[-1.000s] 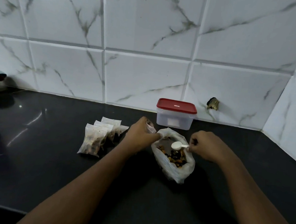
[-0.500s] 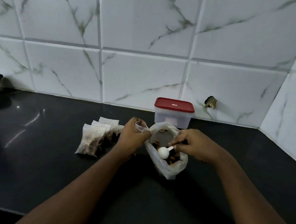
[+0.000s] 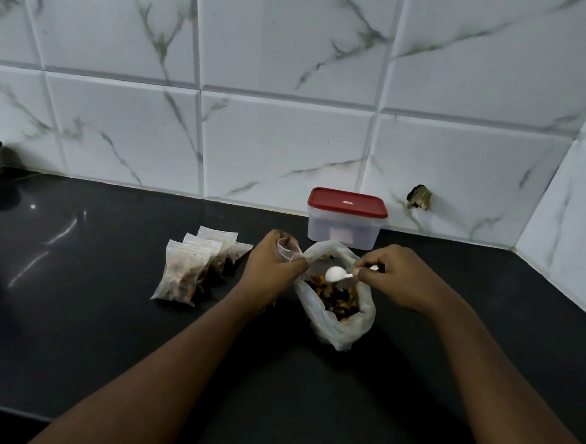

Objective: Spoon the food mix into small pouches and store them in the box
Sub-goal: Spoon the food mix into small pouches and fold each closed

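Marble-veined white wall tiles [image 3: 282, 145] form the backdrop, meeting a dark glossy bench [image 3: 100, 313] that carries all items. Against the wall at centre-right stands the storage box [image 3: 344, 228], a translucent container with its red lid [image 3: 347, 202] seated on top. In front of the box, a large clear plastic bag [image 3: 338, 324] lies open on the bench, holding the brown and dark food mix [image 3: 336, 298]. To the left of the bag, well clear of it, a group of filled small pouches [image 3: 192, 267] rests on the bench, overlapping one another in a row running toward the wall. The left hand [image 3: 271, 268] is closed around an empty clear pouch [image 3: 287, 250], gripping it at the left rim of the bag with the pouch mouth facing upward. The right hand [image 3: 393, 277] pinches the handle of a small white plastic spoon [image 3: 338, 275] between thumb and fingertips; the spoon bowl sits over the food mix inside the bag mouth, between the two hands. A small dark fitting [image 3: 419, 197] projects from the wall tile to the right of the box.
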Tool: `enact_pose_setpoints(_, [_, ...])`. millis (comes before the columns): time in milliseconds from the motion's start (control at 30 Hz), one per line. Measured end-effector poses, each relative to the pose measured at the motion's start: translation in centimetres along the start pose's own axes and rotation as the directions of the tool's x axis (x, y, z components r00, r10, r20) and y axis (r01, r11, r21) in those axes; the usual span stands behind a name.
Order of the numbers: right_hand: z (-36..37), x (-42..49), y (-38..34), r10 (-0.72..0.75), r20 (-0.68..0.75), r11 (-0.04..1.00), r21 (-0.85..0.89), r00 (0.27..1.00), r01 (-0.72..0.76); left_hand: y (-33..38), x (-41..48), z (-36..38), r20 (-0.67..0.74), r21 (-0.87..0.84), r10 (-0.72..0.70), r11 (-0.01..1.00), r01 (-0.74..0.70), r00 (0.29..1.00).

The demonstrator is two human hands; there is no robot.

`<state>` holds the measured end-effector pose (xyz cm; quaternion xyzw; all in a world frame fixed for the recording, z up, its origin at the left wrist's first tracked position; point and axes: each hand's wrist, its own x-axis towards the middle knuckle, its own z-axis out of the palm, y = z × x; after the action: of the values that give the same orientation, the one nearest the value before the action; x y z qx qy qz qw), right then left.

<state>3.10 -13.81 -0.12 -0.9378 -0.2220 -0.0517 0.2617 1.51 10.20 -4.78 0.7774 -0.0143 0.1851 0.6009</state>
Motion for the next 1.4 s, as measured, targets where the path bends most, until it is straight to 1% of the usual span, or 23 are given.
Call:
enact_pose_setpoints(67, [-0.3, -0.1, 0.0, -0.007, -0.058, 0.999, 0.045, 0.998, 0.009, -0.1, 0.0, 0.0, 0.010, 0.012, 0.019, 1.000, -0.020, 1.000])
enact_pose_setpoints(133, [0.4, -0.1, -0.6, -0.011, -0.071, 0.999, 0.036, 0.997, 0.013, -0.1, -0.1, 0.0, 0.017, 0.021, 0.033, 0.999, -0.034, 0.999])
enact_pose_setpoints(267, [3.2, 1.0, -1.8, -0.010, 0.000, 0.982, -0.188, 1.000, 0.009, -0.1, -0.4, 0.0, 0.057, 0.083, 0.072, 0.994, -0.077, 0.996])
enact_pose_setpoints(333, [3.0, 1.3, -2.3, 0.005, 0.025, 0.968, -0.251, 1.000, 0.001, -0.2, -0.3, 0.1, 0.072, 0.118, 0.091, 0.988, -0.099, 0.993])
enact_pose_setpoints(400, [1.8, 0.9, -2.4, 0.044, 0.030, 0.971, -0.235, 0.999, -0.035, -0.3, -0.3, 0.0, 0.069, 0.120, 0.101, 0.987, -0.109, 0.992])
enact_pose_setpoints(533, [0.2, 0.0, -1.4, 0.091, -0.020, 0.968, -0.234, 0.996, -0.094, -0.2, -0.4, 0.1, 0.072, 0.118, 0.108, 0.986, -0.116, 0.992])
enact_pose_setpoints(600, [0.5, 0.0, -1.3, 0.105, 0.010, 0.969, -0.224, 0.994, -0.101, -0.1, -0.6, 0.2, 0.084, 0.115, 0.119, 0.985, -0.128, 0.989])
enact_pose_setpoints(700, [1.0, -0.1, -2.1, 0.076, 0.035, 0.989, -0.131, 0.997, -0.070, -0.2, -0.7, 0.3, 0.080, 0.120, 0.124, 0.984, -0.133, 0.989])
enact_pose_setpoints(767, [1.0, -0.4, -2.8, 0.034, -0.003, 0.997, -0.073, 0.999, -0.034, -0.1, -0.7, 0.2, 0.068, 0.125, 0.130, 0.983, -0.138, 0.989])
enact_pose_setpoints(833, [0.4, -0.6, -2.9, 0.035, -0.077, 0.998, -0.046, 0.996, -0.039, -0.1, -0.7, 0.2, 0.056, 0.127, 0.132, 0.982, -0.138, 0.990])
enact_pose_setpoints(900, [-0.5, -0.6, -2.6, 0.042, -0.103, 0.998, -0.045, 0.994, -0.047, -0.1, -0.6, 0.2, 0.054, 0.120, 0.129, 0.984, -0.134, 0.990])
enact_pose_setpoints(1033, [-0.1, -0.6, -2.6, 0.060, 0.045, 0.990, -0.130, 0.997, -0.053, -0.3, -0.6, 0.4, 0.053, 0.097, 0.125, 0.987, -0.129, 0.991])
enact_pose_setpoints(1067, [0.5, -0.5, -2.7, 0.042, 0.049, 0.992, -0.125, 0.998, -0.035, -0.3, -0.6, 0.4, 0.052, 0.097, 0.127, 0.987, -0.132, 0.991])
enact_pose_setpoints(1100, [1.1, -0.5, -2.8, 0.022, 0.026, 0.994, -0.110, 0.999, -0.019, -0.4, -0.6, 0.4, 0.052, 0.095, 0.127, 0.987, -0.131, 0.991])
enact_pose_setpoints(1200, [1.4, -0.3, -2.9, -0.002, -0.119, 0.999, -0.042, 0.993, -0.003, -0.8, -0.6, 0.3, 0.028, 0.079, 0.109, 0.991, -0.111, 0.994])
enact_pose_setpoints(1267, [0.7, -0.4, -2.6, 0.005, -0.154, 1.000, -0.029, 0.988, -0.009, -0.9, -0.5, 0.3, 0.040, 0.062, 0.066, 0.996, -0.068, 0.997])
enact_pose_setpoints(1300, [0.3, -0.4, -2.3, 0.007, -0.133, 0.999, -0.031, 0.991, -0.012, -0.8, -0.4, 0.4, 0.052, 0.062, 0.044, 0.997, -0.047, 0.998])
enact_pose_setpoints(1400, [0.5, -0.5, -2.0, 0.012, 0.005, 0.999, -0.038, 1.000, -0.011, -0.2, 0.1, 0.5, 0.053, 0.048, 0.015, 0.999, -0.018, 0.998])
